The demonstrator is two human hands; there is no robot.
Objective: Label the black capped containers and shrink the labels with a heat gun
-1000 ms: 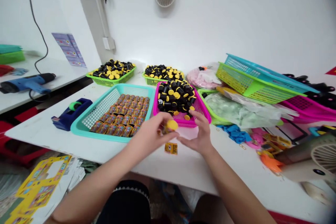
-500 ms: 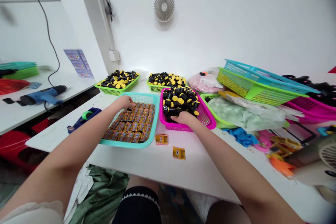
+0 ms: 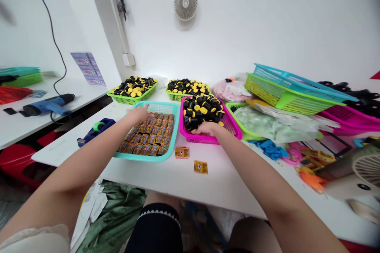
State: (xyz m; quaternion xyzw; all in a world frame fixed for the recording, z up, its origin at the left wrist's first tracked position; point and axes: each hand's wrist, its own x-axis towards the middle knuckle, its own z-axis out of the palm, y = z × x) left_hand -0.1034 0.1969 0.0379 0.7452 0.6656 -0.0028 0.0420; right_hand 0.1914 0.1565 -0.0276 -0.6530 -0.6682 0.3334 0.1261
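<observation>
My left hand [image 3: 139, 114] is over the back left of a turquoise basket [image 3: 175, 134], fingers apart. Beneath and in front of it, small cylinders in printed orange-brown wrappers [image 3: 152, 138] lie in rows, with dark ends showing on some. My right hand [image 3: 207, 128] reaches into the front of a magenta basket [image 3: 234, 129] heaped with black cylinders with yellow ends [image 3: 204, 108]. Its fingers touch the front of the heap; the fingertips are partly hidden, so I cannot tell whether they grip one. Two small stacks of printed yellow labels, a nearer one [image 3: 201, 167] and a farther one [image 3: 182, 152], lie on the table.
Two green baskets of black-and-yellow cylinders, left [image 3: 133, 97] and middle [image 3: 175, 97], stand behind. A tape dispenser [image 3: 96, 130] is at left. Stacked baskets [image 3: 293, 93], plastic bags [image 3: 261, 120] and a beige fan [image 3: 356, 178] occupy the right. A blue heat gun [image 3: 49, 104] lies on the left table.
My left hand has shifted slightly left and its fingers look more spread. My right hand stays at the front of the magenta basket. The whole view has shifted slightly.
</observation>
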